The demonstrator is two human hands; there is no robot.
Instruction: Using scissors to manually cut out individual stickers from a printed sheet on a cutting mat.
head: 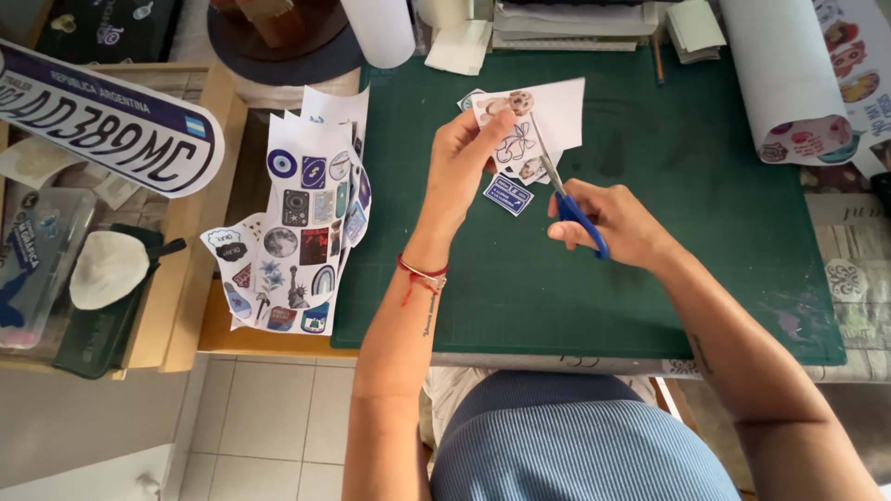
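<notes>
Over a green cutting mat (pixel 705 232), head view: left hand (pixel 461 153) is pinching 1 white sticker sheet (pixel 557 111) w/ small printed pics; right hand (pixel 608 221), fingers gripping 1 pr blue-handled scissors (pixel 568 199), is cutting it. 1 cut sticker (pixel 508 195) is lying below; several printed sheets (pixel 302 218) are lying at left.

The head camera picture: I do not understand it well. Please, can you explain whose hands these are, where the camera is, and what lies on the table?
There is no machine; a person works with bare hands. The camera sits on the person's head and looks down. The left hand holds a white sticker paper. The right hand holds blue-handled scissors, blades at the paper. Below lies a green cutting mat with a small blue cut-out sticker. Left of the mat lie printed sticker sheets; at the top right, a printed roll.
</notes>
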